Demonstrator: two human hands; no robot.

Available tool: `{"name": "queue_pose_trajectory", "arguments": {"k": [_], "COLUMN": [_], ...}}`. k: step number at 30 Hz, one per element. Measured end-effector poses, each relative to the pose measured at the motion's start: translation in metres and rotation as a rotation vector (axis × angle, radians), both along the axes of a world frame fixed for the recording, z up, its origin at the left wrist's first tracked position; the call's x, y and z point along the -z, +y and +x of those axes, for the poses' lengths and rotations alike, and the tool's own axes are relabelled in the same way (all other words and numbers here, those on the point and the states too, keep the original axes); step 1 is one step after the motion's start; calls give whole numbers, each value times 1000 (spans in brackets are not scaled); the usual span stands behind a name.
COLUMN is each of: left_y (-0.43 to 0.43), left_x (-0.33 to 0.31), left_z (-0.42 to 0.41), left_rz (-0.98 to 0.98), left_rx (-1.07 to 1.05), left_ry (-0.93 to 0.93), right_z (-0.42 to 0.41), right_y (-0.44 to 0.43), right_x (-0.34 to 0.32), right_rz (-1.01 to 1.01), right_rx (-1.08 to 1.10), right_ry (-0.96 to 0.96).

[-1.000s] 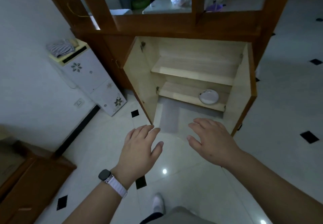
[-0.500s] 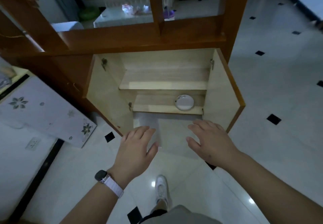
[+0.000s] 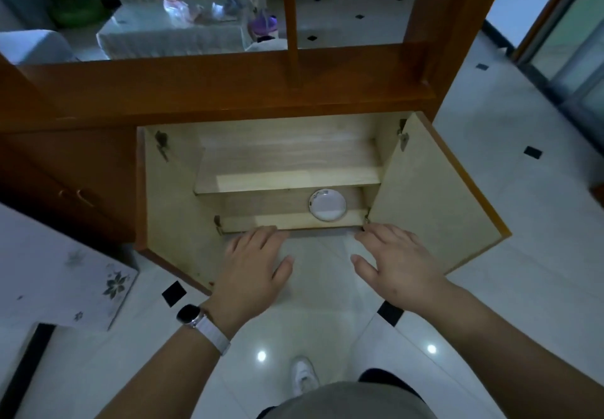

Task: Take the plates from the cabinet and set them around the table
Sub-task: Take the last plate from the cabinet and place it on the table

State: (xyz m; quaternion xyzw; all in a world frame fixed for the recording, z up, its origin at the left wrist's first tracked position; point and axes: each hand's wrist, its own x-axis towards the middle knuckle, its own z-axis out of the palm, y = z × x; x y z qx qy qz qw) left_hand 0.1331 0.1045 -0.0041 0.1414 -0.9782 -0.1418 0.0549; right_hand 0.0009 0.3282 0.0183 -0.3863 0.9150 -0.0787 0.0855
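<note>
In the open cabinet (image 3: pixel 228 157), on the lower shelf (image 3: pixel 261 204), right of middle and near the front edge, one small white plate (image 3: pixel 327 204) is seen. Whether it is one plate or a stack cannot be told.

Since a second ago the cabinet has been closed in on. Both hands have been brought from over the floor up to the shelf's front edge, and the plate has not been moved. The step is judged to be a reach, with nothing taken yet.

The left hand (image 3: pixel 251 266) and right hand (image 3: pixel 397 265) are held palm down, fingers spread and relaxed, nothing gripped, both short of the plate.

The plate is laid flat, face up. Being round, no long axis or heading is given.
</note>
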Motion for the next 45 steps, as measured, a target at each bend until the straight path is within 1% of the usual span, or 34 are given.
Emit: {"name": "queue_pose_trajectory", "arguments": {"k": [5, 11, 14, 16, 21, 24, 26, 30, 35, 40, 45], "left_y": [-23, -42, -52, -58, -68, -77, -84, -99, -113, -119, -130], "left_x": [7, 22, 42, 58, 101, 135, 160, 214, 298, 402, 514], "left_z": [-18, -47, -71, -88, -136, -171, -195, -238, -278, -309, -341], "left_rz": [26, 23, 13, 7, 38, 26, 2, -21, -52, -36, -87], "left_rx": [39, 56, 64, 74, 60, 76, 96, 120, 156, 159, 193], "left_ry": [-12, -28, -54, -79, -111, -72, -58, -96, -110, -123, -113], "right_z": [-10, -36, -58, -73, -118, -151, -174, -214, -253, -283, -313], "right_y": [-15, -31, -37, -40, -56, -73, -86, -107, -123, -135, -149], "right_x": [5, 13, 36, 59, 106, 136, 160, 216, 302, 409, 519], "right_rz": [14, 22, 57, 46, 76, 79, 58, 32, 6, 14, 62], "right_rx": [67, 54, 52, 57, 44, 25, 16, 17, 31, 57, 81], "right_ry": [33, 26, -27, -56, -114, -100, -101, -111, -129, -113, -71]}}
